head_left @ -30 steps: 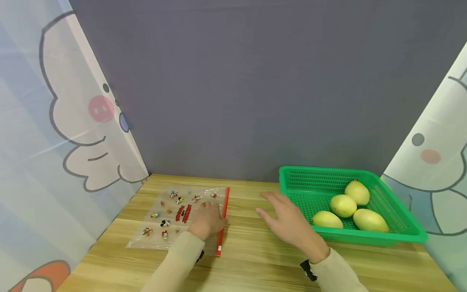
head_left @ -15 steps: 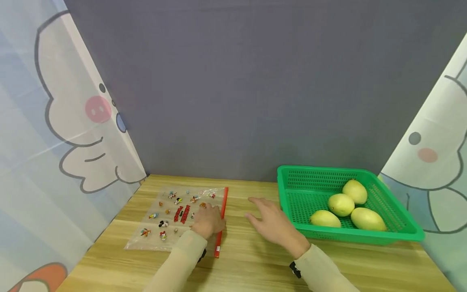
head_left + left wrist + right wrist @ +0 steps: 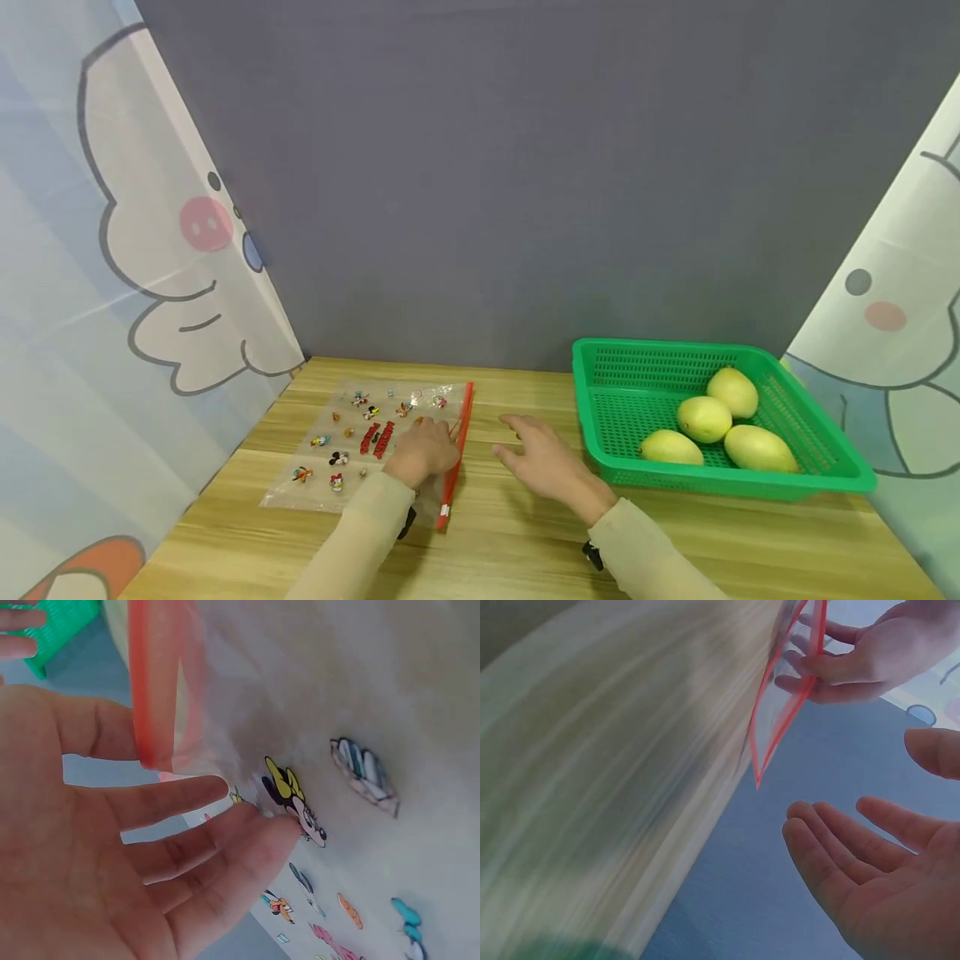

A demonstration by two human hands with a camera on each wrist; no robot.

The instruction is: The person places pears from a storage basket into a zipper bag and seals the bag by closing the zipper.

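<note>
A clear plastic zip bag printed with small cartoon figures lies on the table at the left, its red zip edge facing right. My left hand pinches the upper layer near that edge. In the left wrist view the thumb reaches the red strip while the fingers lie against the printed film. The right wrist view shows the bag's mouth parted, with two red edges spread apart. My right hand hovers just right of the bag, fingers loosely extended and holding nothing.
A green plastic basket stands at the right, with several yellow-green oval fruits in its right half. Behind the wooden table rises a grey backdrop. Cartoon-printed curtains flank both sides.
My right hand has moved left, away from the basket and towards the bag. The left hand has stayed at the bag, and the red edge now rises and parts slightly beside it.
</note>
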